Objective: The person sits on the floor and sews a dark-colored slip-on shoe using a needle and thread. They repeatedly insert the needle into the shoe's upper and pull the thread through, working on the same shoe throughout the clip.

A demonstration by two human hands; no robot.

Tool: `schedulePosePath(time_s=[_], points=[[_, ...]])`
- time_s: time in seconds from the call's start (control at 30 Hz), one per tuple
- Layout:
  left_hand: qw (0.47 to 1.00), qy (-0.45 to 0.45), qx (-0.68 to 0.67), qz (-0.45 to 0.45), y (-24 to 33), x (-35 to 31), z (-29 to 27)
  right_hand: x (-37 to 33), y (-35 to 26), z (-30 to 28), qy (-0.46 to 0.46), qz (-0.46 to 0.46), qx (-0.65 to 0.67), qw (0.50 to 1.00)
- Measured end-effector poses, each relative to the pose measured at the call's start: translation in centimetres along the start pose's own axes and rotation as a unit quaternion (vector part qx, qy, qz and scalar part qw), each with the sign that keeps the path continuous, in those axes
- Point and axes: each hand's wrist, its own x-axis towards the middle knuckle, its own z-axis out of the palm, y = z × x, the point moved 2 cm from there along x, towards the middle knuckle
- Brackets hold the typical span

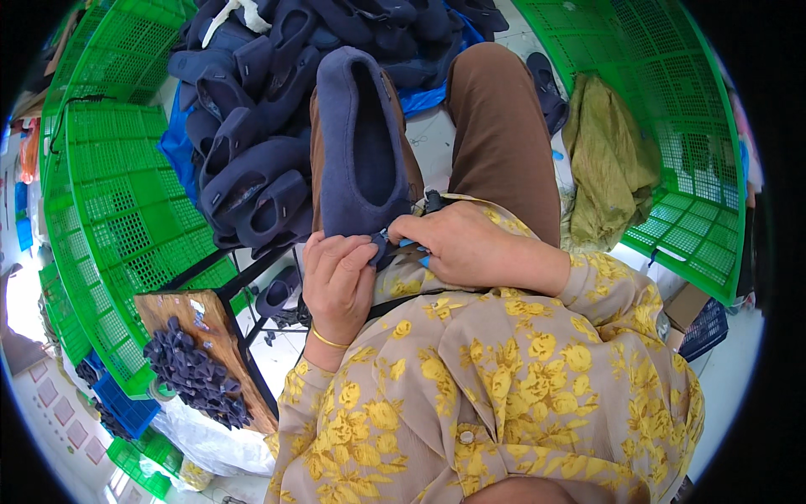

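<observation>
A dark blue slip-on shoe point(340, 160) rests along my left thigh, its opening up and one end toward my body. My left hand point(338, 281) is closed at the near end of the shoe, its fingertips pinching a small dark blue fabric piece point(380, 252). From the right, my right hand point(466, 244) comes to the same spot, fingers curled around a small tool with blue parts point(408, 244). A shiny metal bit shows near its fingertips. Most of the tool is hidden inside the hand, so its kind is unclear.
A pile of dark blue shoes point(252, 160) lies on blue sheeting ahead and left. Small dark blue bows point(193, 370) are heaped on a wooden board point(168, 311) at my left. Green crates point(126, 168) stand on both sides. An olive sack point(609, 168) sits at the right.
</observation>
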Motion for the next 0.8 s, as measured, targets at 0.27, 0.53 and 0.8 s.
schedulePosePath(time_s=[0.27, 0.53, 0.8], points=[[1.000, 0.004, -0.013, 0.010, -0.1, 0.1, 0.1, 0.6, 0.3, 0.9, -0.004, 0.028, 0.002, 1.000], [1.000, 0.016, -0.018, 0.020, 0.4, 0.3, 0.2, 0.9, 1.2, 2.0, 0.036, 0.035, 0.078, 0.996], [0.999, 0.026, -0.038, 0.019, 0.4, 0.3, 0.3, 1.5, 1.2, 2.0, 0.056, -0.012, 0.212, 0.976]])
